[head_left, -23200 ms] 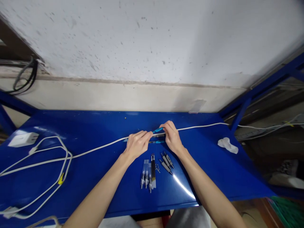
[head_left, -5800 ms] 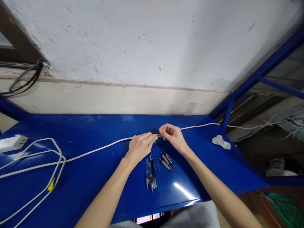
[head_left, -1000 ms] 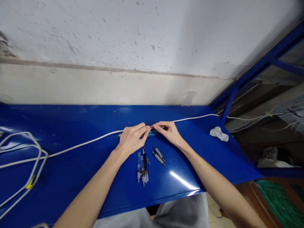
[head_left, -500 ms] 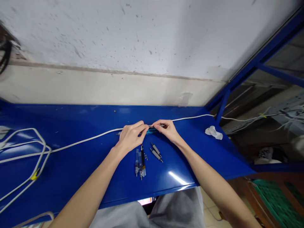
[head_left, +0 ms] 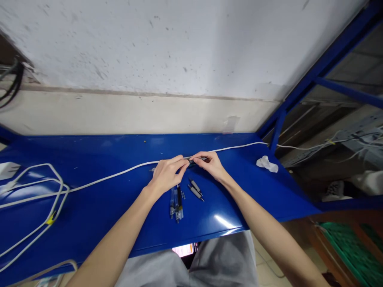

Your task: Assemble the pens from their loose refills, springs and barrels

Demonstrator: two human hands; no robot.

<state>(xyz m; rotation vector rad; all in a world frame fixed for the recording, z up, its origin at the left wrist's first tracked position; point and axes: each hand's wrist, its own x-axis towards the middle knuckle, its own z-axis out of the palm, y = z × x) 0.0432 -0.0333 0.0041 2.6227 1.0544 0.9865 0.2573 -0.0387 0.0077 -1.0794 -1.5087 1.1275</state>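
My left hand (head_left: 169, 172) and my right hand (head_left: 211, 164) meet above the blue table, each with thumb and fingers pinched together. Between their fingertips is a slim dark pen (head_left: 191, 162), mostly covered by the fingers; whether it is one piece or two joined parts cannot be made out. Clear pen barrels (head_left: 172, 204) lie below my left hand, beside dark refills (head_left: 180, 195). Tiny metallic pieces, possibly springs (head_left: 183, 195), rest just right of them. Two pen sections with grey grips (head_left: 196, 191) lie below my right hand.
A white cable (head_left: 110, 178) crosses the blue table (head_left: 101, 227) behind my hands and loops at the left near a white adapter (head_left: 8, 170). Crumpled white tissue (head_left: 267, 164) lies at right. A blue frame (head_left: 277, 129) stands at the right edge. A lit phone (head_left: 183, 250) shows below the front edge.
The fingertips of both hands have shifted slightly around the pen, and less of the light blue item beneath them shows. The view has moved a little; the loose parts stay put.
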